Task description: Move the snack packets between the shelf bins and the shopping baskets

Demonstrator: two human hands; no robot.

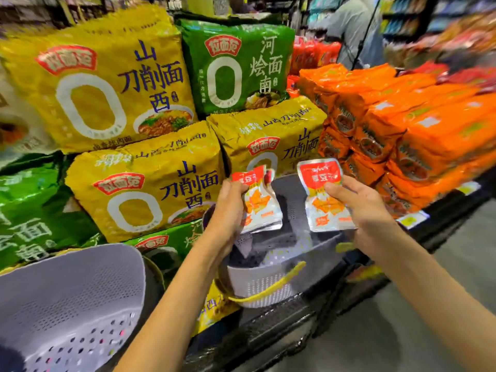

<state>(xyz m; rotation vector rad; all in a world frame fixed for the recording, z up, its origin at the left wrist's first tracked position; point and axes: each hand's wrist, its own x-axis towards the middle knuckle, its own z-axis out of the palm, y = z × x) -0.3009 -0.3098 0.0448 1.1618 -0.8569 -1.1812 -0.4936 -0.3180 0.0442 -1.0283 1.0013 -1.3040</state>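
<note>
My left hand (226,210) grips a small bunch of red-and-silver snack packets (261,202), their tops fanned out above my fingers. One more packet of the same kind (323,197) is held in my right hand (367,210), thumb across its front. Both hands hover over a white perforated shopping basket (257,284) with a yellow handle (271,288), which sits on the dark display ledge. A second white perforated basket (72,299) fills the lower left corner, close to my left forearm.
Big yellow noodle multipacks (139,189) and green ones (236,65) are stacked on the display behind the baskets. Orange packs (402,124) are piled to the right. A person (354,28) stands far back in the aisle. Grey floor (402,331) runs along the right.
</note>
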